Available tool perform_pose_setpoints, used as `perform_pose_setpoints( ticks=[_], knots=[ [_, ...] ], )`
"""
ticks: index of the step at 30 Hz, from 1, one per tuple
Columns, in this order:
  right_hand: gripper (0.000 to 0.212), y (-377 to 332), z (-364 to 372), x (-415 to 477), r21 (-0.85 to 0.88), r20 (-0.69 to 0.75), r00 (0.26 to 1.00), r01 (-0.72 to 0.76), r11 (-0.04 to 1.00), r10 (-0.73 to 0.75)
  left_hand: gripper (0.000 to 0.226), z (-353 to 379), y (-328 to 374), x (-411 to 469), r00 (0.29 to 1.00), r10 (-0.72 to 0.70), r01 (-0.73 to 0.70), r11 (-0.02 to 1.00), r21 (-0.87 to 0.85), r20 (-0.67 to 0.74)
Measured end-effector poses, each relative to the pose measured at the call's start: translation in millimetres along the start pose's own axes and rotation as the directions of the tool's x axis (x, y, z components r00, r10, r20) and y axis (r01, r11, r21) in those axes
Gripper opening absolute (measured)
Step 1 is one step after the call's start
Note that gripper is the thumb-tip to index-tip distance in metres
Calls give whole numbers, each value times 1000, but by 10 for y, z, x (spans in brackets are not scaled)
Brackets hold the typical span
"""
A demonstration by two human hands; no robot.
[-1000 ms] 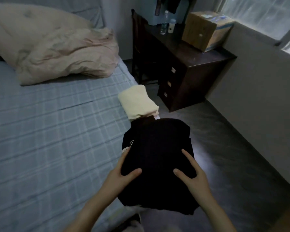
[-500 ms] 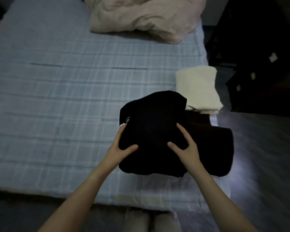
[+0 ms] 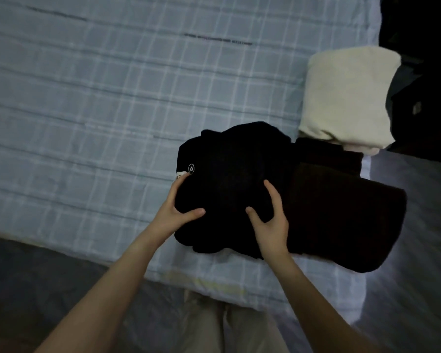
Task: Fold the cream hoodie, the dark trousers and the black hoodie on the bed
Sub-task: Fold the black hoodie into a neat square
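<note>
Head view: the folded black hoodie (image 3: 229,179) lies on the bed's (image 3: 99,110) checked blue sheet, near its 6 o'clock edge. The left hand (image 3: 173,212) grips the bundle's 9 o'clock side, thumb on top. The right hand (image 3: 270,220) clasps its 3 o'clock side, thumb pressing the cloth. The folded dark trousers (image 3: 341,220) touch the hoodie at 3 o'clock. The folded cream hoodie (image 3: 346,95) sits at 1 o'clock.

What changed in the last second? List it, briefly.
The left hand and right hand carried the folded black hoodie leftward, down onto the bed against the dark trousers. Their grip on it is unchanged; the cream hoodie stayed folded at the bed's edge.
</note>
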State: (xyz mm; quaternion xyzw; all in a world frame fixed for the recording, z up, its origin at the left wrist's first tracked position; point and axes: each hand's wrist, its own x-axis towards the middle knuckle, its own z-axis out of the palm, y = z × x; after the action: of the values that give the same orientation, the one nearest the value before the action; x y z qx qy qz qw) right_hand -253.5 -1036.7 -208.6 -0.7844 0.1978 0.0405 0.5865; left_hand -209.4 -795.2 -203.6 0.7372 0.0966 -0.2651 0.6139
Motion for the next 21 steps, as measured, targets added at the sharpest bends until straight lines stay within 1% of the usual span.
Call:
perform_pose_setpoints(
  ticks=[2,3,5,6,7,8,9,10,11,12,13,14,15,16,18,21],
  knots=[
    [70,-37,-30,57,-5,11,1000,-25,1000,25,92,33,51,86,1000,31,-31,999,18,-1],
    [70,-52,-42,122,-22,37,997,-64,998,65,92,61,83,144,999,33,-33,999,34,10],
    [74,-123,-61,246,-109,112,981,-148,983,160,92,110,156,218,1000,20,-20,995,94,7],
    [77,-185,-73,264,-178,137,971,-169,969,195,93,114,185,237,999,24,-20,987,159,-23],
    [79,-266,-88,245,-290,124,970,-166,943,209,93,103,208,232,997,41,-22,967,253,-70],
    [81,-343,-98,206,-439,66,983,-125,890,170,94,84,231,203,990,74,-27,935,353,-118],
    [79,-407,-104,154,-595,-14,997,-65,801,71,92,73,257,162,979,141,-62,893,446,-145],
    [75,-463,-84,104,-684,-78,995,-11,729,-57,86,79,282,130,960,244,-137,836,531,-136],
    [68,-509,-38,73,-695,-102,981,47,718,-163,76,102,307,116,931,354,-228,758,611,-92],
    [62,-525,22,81,-658,-90,968,120,743,-235,66,145,328,125,898,438,-302,661,687,-27],
    [58,-514,86,133,-634,-40,961,187,751,-274,59,201,337,161,874,485,-344,558,755,39],
    [56,-463,155,208,-652,23,957,232,722,-288,56,266,326,225,859,505,-357,460,813,91],
    [56,-378,222,298,-692,74,956,255,676,-286,56,327,296,308,852,509,-348,381,857,120],
    [56,-263,285,402,-731,107,955,265,629,-277,56,381,236,408,850,512,-329,329,885,125],
    [57,24,392,577,-783,140,960,258,566,-242,58,473,51,583,847,517,-295,262,919,124],
    [60,524,502,745,-807,148,964,247,536,-221,60,586,-341,790,817,555,-283,154,946,154]
  ],
)
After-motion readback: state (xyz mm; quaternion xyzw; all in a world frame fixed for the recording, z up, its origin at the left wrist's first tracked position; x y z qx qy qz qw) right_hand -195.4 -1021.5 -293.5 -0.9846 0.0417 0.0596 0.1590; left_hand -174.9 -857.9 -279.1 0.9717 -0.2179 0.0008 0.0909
